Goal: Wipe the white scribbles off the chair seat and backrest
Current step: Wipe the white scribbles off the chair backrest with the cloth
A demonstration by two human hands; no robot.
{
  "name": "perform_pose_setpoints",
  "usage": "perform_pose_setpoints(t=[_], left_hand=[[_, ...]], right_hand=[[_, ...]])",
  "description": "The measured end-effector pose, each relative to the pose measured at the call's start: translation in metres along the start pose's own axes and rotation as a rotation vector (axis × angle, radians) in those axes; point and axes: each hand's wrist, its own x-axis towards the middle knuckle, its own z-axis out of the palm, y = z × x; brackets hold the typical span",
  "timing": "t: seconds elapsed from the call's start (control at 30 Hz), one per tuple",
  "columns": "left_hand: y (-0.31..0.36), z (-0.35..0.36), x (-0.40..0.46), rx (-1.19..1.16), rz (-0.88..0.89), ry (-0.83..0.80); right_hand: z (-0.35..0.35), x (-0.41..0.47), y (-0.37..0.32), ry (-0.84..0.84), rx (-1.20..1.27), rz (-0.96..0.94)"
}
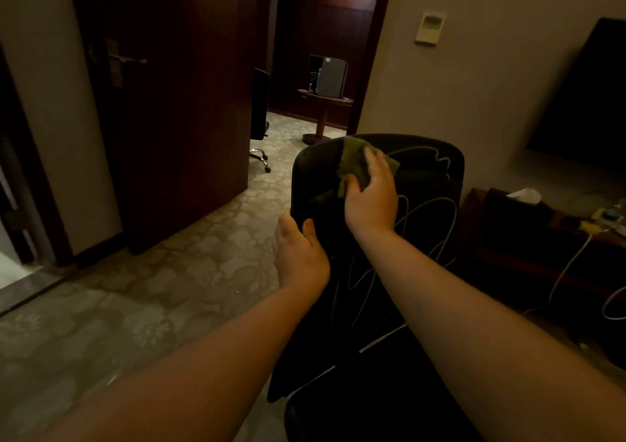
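Backrest wiping under way: right hand (371, 192), grip flat and open-fingered, presses a crumpled green cloth (354, 165) against the black leather chair backrest (423, 184) near its top left corner. Left hand (299, 250) clasps the backrest's left edge, steadying. White scribbles (420, 214) remain across the right side; next strokes should probably sweep rightward, then downward.

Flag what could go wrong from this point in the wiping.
1. The right hand presses a small green cloth high on the backrest; many white scribbles lie lower and rightward and may get missed.
2. Only the left hand steadies the backrest edge, so the chair could shift under pressure.
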Motion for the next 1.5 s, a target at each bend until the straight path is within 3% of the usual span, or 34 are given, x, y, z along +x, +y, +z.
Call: perform_pose_setpoints(t=[0.07, 0.1, 0.3, 0.4, 0.53, 0.6, 0.77, 0.9, 1.03, 1.2, 1.37, 1.43, 1.5], left_hand=[[-0.001, -0.002, 0.000, 0.022, -0.013, 0.010], [-0.001, -0.003, 0.001, 0.036, -0.019, 0.010], [-0.006, -0.001, 0.004, -0.006, -0.019, 0.040], [-0.012, 0.004, 0.014, -0.120, -0.076, 0.051], [-0.007, 0.006, 0.015, -0.020, 0.027, 0.029], [-0.010, 0.013, 0.020, 0.022, 0.036, 0.040], [-0.011, 0.029, 0.036, -0.013, 0.010, -0.051], [-0.012, 0.038, 0.047, -0.026, 0.026, -0.097], [-0.022, 0.044, 0.052, -0.050, 0.058, -0.104], [-0.024, 0.046, 0.056, -0.132, 0.028, -0.173], [-0.023, 0.043, 0.061, -0.176, 0.007, -0.276], [-0.020, 0.042, 0.063, -0.186, -0.029, -0.316], [-0.018, 0.043, 0.064, -0.201, -0.072, -0.353]], right_hand=[[-0.001, 0.012, -0.004, -0.082, 0.034, 0.153], [0.000, 0.011, -0.006, -0.134, -0.002, 0.125], [0.014, -0.039, -0.007, -0.353, -0.068, -0.368], [0.016, -0.043, 0.002, -0.389, -0.091, -0.461], [0.014, -0.016, 0.018, -0.366, -0.164, -0.526], [0.013, 0.008, 0.027, -0.323, -0.211, -0.478], [-0.010, 0.085, 0.053, -0.143, -0.249, -0.109], [-0.009, 0.094, 0.074, -0.058, -0.282, -0.093], [0.007, 0.050, 0.091, -0.096, -0.215, -0.295], [0.017, -0.035, 0.154, -0.302, -0.162, -0.709], [0.005, -0.057, 0.193, -0.401, -0.359, -1.024], [-0.006, -0.036, 0.187, -0.440, -0.441, -1.081], [-0.010, -0.003, 0.168, -0.388, -0.466, -0.986]])
